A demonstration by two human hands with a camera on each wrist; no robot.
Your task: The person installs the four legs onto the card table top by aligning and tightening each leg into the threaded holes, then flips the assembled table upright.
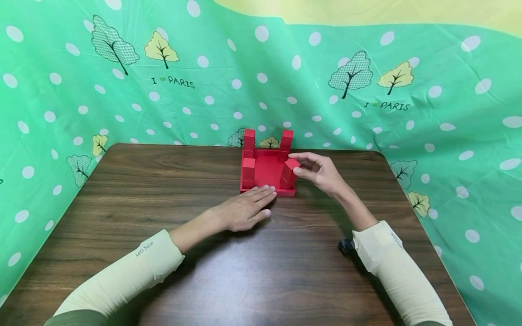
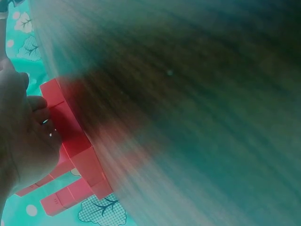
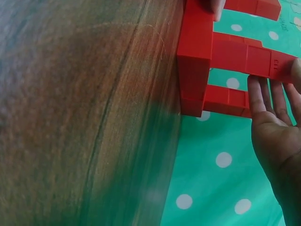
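A shallow red tray [image 1: 285, 193] stands at the table's far edge, with an upright red post at each corner. My left hand [image 1: 244, 210] lies with straight fingers over the tray's front rim. At the front right corner, my right hand [image 1: 322, 174] pinches the top of a red post [image 1: 288, 175] between thumb and fingers. That post leans a little to the right, and its top looks turned against the part below. In the right wrist view, seams cross the post [image 3: 235, 56] and small raised marks show near its top. My left palm [image 2: 28, 136] hides part of the tray in the left wrist view.
The other posts are at the front left [image 1: 248, 173], back left [image 1: 249, 142] and back right [image 1: 286, 141]. A green dotted cloth [image 1: 261, 90] hangs right behind the brown wooden table [image 1: 163, 181]. A small black device [image 1: 346, 246] is beneath the right wrist.
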